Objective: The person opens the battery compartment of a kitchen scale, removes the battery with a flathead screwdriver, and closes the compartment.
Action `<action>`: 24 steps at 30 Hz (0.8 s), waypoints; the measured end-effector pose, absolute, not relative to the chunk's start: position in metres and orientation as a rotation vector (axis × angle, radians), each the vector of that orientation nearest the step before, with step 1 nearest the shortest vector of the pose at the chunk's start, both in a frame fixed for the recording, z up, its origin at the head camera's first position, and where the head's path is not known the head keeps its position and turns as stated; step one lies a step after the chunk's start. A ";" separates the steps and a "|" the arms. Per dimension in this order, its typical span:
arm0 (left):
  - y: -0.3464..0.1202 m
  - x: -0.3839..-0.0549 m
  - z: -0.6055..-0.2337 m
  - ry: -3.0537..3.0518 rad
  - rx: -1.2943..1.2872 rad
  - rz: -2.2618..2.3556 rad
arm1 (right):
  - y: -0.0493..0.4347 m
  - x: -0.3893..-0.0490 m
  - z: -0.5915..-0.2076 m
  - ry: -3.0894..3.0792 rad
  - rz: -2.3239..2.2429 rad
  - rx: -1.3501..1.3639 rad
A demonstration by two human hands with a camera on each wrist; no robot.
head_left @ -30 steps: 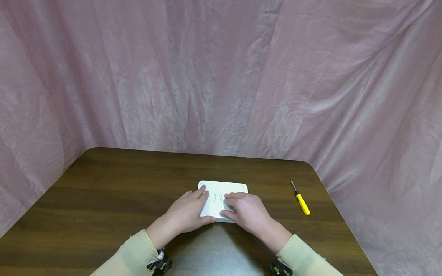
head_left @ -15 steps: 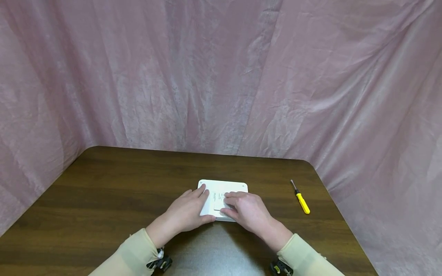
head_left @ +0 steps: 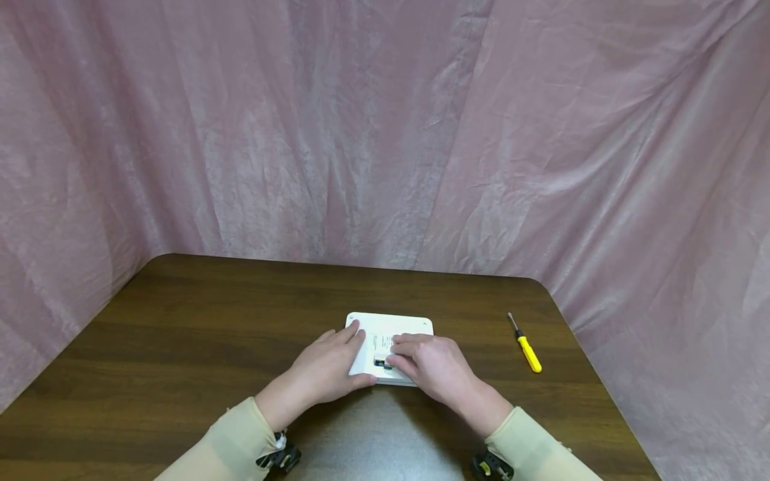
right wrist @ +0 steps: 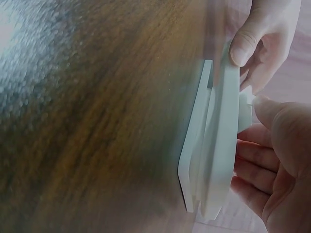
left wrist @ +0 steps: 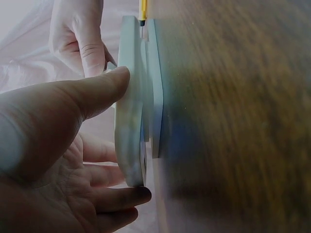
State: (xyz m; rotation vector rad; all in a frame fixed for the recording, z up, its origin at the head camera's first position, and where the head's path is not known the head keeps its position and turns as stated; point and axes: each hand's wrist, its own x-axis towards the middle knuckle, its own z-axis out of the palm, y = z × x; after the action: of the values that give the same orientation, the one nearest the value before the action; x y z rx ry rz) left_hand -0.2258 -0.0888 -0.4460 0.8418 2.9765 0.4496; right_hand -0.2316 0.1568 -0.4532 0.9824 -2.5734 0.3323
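A flat white device shaped like a kitchen scale (head_left: pixel 391 324) lies on the table, its printed face up. In the right wrist view, a thinner plate (right wrist: pixel 194 131) shows between its body and the tabletop. My left hand (head_left: pixel 327 367) grips the device's left side, thumb at the near edge. My right hand (head_left: pixel 436 371) pinches a small white battery cover (right wrist: pixel 246 116) that stands tilted up from the device. Beneath the lifted cover a dark battery compartment (head_left: pixel 380 363) shows, partly hidden by the right thumb; its contents are too small to tell.
A yellow-handled screwdriver (head_left: pixel 529 353) lies on the brown wooden table (head_left: pixel 240 300) to the right of the device. Pink curtains (head_left: pixel 385 133) hang behind the table and at both sides.
The battery cover has come up from the device under my right fingers, and the dark compartment now shows. My left hand has stayed in place.
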 end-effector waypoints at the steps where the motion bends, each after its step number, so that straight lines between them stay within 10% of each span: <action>1: -0.089 -0.226 -0.446 2.974 0.839 0.454 | 0.157 -0.232 -0.453 -2.573 0.339 0.983; 24: -0.087 -0.228 -0.451 2.986 0.819 0.441 | 0.155 -0.238 -0.451 -2.555 0.439 0.995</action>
State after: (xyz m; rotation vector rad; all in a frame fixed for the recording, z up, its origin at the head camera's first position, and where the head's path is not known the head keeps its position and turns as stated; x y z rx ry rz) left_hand -0.2276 -0.0874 -0.4509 0.8194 2.9863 0.4410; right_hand -0.2377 0.1555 -0.4506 0.9947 -2.5549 0.4387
